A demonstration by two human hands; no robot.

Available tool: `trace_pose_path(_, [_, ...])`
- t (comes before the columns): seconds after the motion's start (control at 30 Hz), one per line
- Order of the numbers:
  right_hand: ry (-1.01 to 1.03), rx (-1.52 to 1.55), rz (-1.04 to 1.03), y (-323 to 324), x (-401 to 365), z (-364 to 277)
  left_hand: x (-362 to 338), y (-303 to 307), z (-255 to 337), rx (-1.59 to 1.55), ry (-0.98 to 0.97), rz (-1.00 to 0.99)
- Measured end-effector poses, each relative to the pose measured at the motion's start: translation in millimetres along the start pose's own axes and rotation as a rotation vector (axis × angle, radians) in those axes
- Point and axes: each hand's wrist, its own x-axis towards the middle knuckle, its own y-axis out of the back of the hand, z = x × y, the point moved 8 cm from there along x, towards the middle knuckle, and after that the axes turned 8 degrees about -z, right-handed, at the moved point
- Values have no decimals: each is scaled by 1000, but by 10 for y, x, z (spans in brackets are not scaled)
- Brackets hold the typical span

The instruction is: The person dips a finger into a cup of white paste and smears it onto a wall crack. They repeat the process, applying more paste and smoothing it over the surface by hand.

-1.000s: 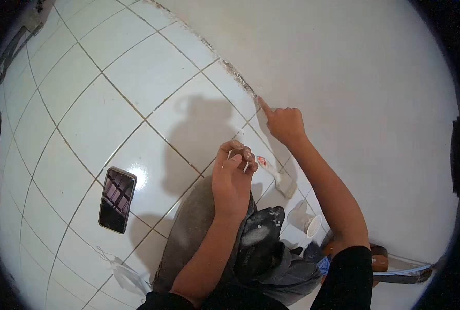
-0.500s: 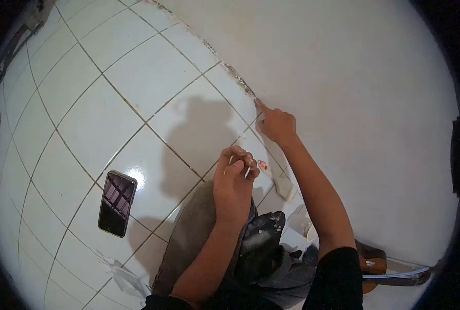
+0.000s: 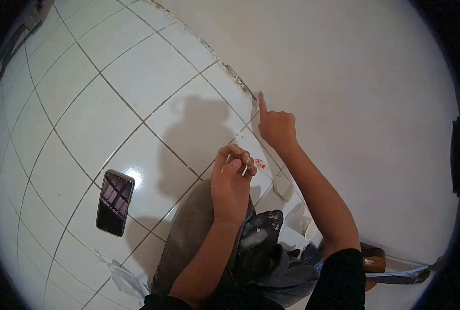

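Note:
My right hand (image 3: 278, 126) is at the foot of the white wall (image 3: 364, 129), its index finger stretched out and the other fingers folded in. That fingertip is close to the end of the rough, chipped, dark-stained joint (image 3: 238, 80) between wall and tiled floor (image 3: 131, 62). My left hand (image 3: 233, 178) is held above my knee, palm up, with curled fingers and the thumb against them. Pale residue sticks to its fingertips; whether a small lump lies inside cannot be made out. Beside it on the floor lies a paintbrush (image 3: 282, 188) with pale bristles and a red-marked handle.
A phone (image 3: 115, 203) lies on the tiles at the left. A thin white bag-like item (image 3: 129, 281) is at the lower left. A white cup (image 3: 310, 228) stands by my right forearm. Near the wall sits a brown item (image 3: 374, 262) like a sandal, with a light-blue cord (image 3: 400, 272).
My right index finger has straightened, its tip moving slightly up and right along the wall base. My left hand has barely moved. The view has shifted slightly.

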Motion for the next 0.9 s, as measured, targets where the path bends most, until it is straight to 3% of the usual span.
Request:
trace_pose_path(0.27, [5, -78, 82, -227, 181, 30, 7, -4, 7, 14, -7, -5])
trace_pose_path(0.4, [-77, -152, 43, -320, 319, -114, 6, -11, 0, 11, -2, -5])
trace_pose_path(0.47, [-141, -342, -51, -356, 389, -192, 6, -17, 24, 15, -6, 0])
trace_pose_path(0.73, [-183, -372, -178, -253, 363, -232, 12, 7, 20, -26, 4, 13])
trace_pose_path(0.9, [-130, -226, -186, -94, 291, -198, 9, 7, 8, -18, 9, 13])
